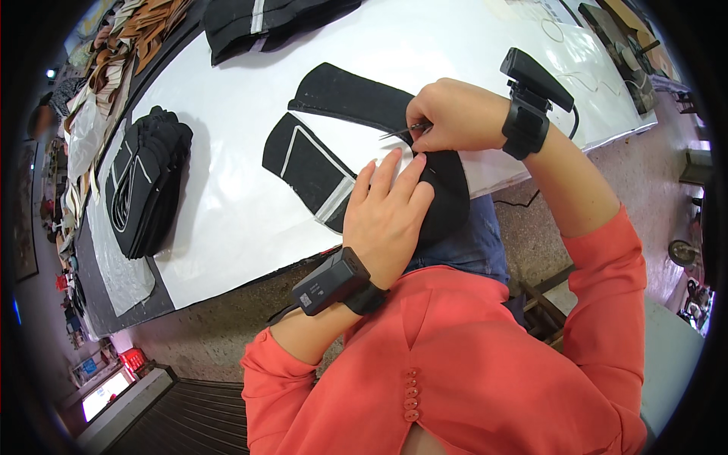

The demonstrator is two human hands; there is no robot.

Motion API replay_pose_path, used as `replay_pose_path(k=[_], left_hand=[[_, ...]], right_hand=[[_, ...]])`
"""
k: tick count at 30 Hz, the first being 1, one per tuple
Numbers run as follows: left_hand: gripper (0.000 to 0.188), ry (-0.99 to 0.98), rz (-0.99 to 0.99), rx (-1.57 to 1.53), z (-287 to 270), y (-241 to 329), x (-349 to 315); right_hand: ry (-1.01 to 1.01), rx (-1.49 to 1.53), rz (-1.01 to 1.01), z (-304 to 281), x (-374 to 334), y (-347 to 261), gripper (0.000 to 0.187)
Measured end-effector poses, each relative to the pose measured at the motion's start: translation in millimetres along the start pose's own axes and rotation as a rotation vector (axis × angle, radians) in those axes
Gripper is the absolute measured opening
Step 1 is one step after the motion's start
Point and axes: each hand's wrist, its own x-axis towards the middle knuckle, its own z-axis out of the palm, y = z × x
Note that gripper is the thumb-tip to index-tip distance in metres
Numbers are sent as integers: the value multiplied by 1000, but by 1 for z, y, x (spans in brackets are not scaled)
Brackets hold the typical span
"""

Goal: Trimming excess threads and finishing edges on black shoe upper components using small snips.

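A black piece of fabric or leather-like material [451, 197] with curved panels and pale grey strips lies at the table's near edge, part of it hanging over my lap. My left hand [385, 212] rests on it, palm down, fingers stretched out and fingertips near the narrow join of the panels. Just beyond those fingertips, my right hand [447, 117] is closed round a slim pointed metal tool [396, 135]. Its tip points left over the white gap between the panels. My fingers hide the tool's handle, so its exact kind is unclear.
A bundle of similar black pieces [148, 182] stands at the left of the white-covered table [227, 250]. Another black stack [273, 23] lies at the far side. Brown and cream offcuts [155, 26] pile up at far left. Loose thread [553, 30] lies at far right.
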Motion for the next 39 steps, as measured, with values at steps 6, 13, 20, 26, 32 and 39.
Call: replay_pose_path(k=[6, 13, 20, 26, 32, 39], left_hand=[[25, -34, 6, -21, 1, -4, -1], [38, -66, -21, -87, -7, 2, -44], [30, 68, -56, -86, -18, -32, -55], [28, 1, 46, -98, -9, -18, -44], [26, -57, 77, -31, -15, -19, -41], [26, -54, 71, 24, -16, -10, -31]], right_hand=[[53, 10, 25, 5, -1, 6, 21], [99, -5, 39, 10, -3, 5, 25], [76, 41, 128, 36, -23, -25, 21], [82, 214, 108, 43, -25, -25, 21], [27, 205, 130, 35, -30, -19, 21], [149, 168, 125, 40, -23, -23, 22]])
